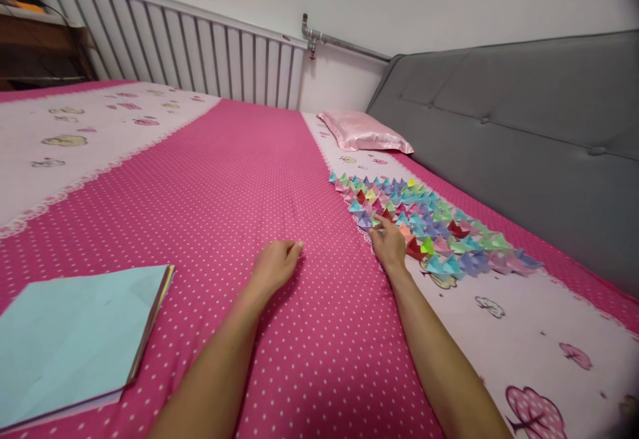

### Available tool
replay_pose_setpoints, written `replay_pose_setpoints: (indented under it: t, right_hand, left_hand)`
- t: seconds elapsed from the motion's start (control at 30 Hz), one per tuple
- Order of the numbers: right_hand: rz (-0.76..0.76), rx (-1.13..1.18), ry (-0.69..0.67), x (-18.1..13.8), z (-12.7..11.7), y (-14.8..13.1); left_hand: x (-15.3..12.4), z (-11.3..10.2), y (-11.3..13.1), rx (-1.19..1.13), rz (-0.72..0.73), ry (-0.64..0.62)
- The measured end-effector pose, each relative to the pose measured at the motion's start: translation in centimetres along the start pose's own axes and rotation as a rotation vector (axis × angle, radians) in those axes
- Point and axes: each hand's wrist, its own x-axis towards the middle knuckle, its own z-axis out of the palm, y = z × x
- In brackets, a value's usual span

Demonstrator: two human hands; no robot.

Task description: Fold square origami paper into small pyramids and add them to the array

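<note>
Rows of small folded paper boats (pixel 424 216) in many colours stand close together on the bedspread to the right. My right hand (pixel 390 245) reaches to the near left edge of these rows, its fingers pinched at a light green paper boat (pixel 376 222). That boat is partly hidden by the fingers, beside a purple paper boat (pixel 364 219). Over the pink dotted cloth in the middle, my left hand (pixel 276 266) is closed in a loose fist, thumb pointing right. Nothing shows in it.
A stack of coloured paper sheets (pixel 80 339), light blue on top, lies at the lower left. A shiny pink pillow (pixel 364 131) rests beyond the boats, near a grey padded headboard (pixel 519 120). A white radiator (pixel 200 46) runs behind the bed (pixel 239 159).
</note>
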Motion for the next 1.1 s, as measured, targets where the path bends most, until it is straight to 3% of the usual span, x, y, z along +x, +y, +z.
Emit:
replay_pose_setpoints:
  t: [0.2,0.33,0.43,0.5,0.67,0.87,1.1]
  right_hand:
    - [-0.081,0.009,0.042,-1.5,-0.8,-2.1]
    - [-0.169,0.040,-0.103,-5.2,-1.2,-4.4]
    - [-0.322,-0.008,-0.259,-8.9,-2.3,-5.5]
    - [-0.330,-0.046,-0.307,-11.3,-3.6,-5.5]
    - [-0.252,-0.150,-0.262,-16.0,-7.6,-3.9]
    - [-0.209,-0.260,-0.204,-17.7,-9.0,-3.0]
    - [-0.192,-0.257,-0.208,-17.7,-9.3,-3.0]
  left_hand:
    - [0.1,0.6,-0.1,0.084,0.005,0.042]
    - [-2.0,1.8,-0.1,0.168,0.049,0.133]
    - [-5.7,2.6,-0.4,0.132,0.243,0.173]
    - [-8.9,2.6,-0.9,0.140,0.338,0.162]
    - [-16.9,1.3,-3.1,0.262,0.419,0.117]
    - [-23.7,0.2,-4.8,0.538,0.338,0.039]
    - [-24.7,0.9,-3.9,0.585,0.194,-0.078]
